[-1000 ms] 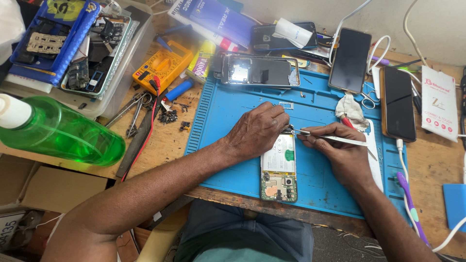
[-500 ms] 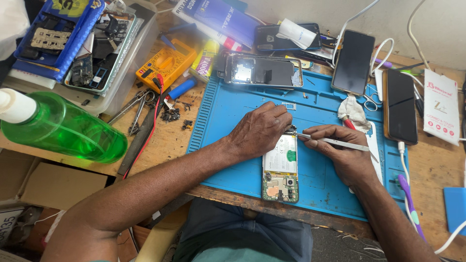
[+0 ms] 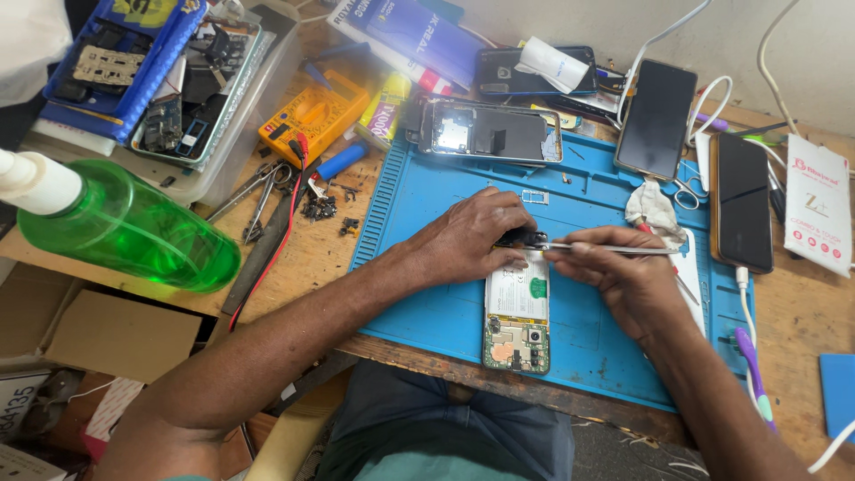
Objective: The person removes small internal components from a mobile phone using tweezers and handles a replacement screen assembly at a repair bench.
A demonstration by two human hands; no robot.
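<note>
So the right hand [image 3: 623, 281] is pinched around a thin metal tool [image 3: 614, 249], looks like tweezers, held nearly flat with the tip pointing left. That tip meets a small black part [image 3: 524, 239] at the far end of the opened phone [image 3: 517, 310]. The left hand [image 3: 472, 236] is curled down over that same end, fingers pressing on the phone's top edge and touching the black part, so it's bracing rather than gripping anything loose.

The phone itself lies back-off on the blue mat [image 3: 419, 267], just under and between both hands, with its battery showing in the middle and the green board at the end nearest the person.

Further out on the mat there's another phone shell [image 3: 490, 132] with its insides exposed, a crumpled cloth [image 3: 655, 207] just past the right hand, and small scissors [image 3: 686, 191]. Two dark phones [image 3: 657, 118] sit to the right, one off the mat. Left of the mat on the wooden counter [image 3: 312, 254]: a yellow meter [image 3: 312, 111], pliers [image 3: 258, 191], and a big green bottle [image 3: 125, 227].
</note>
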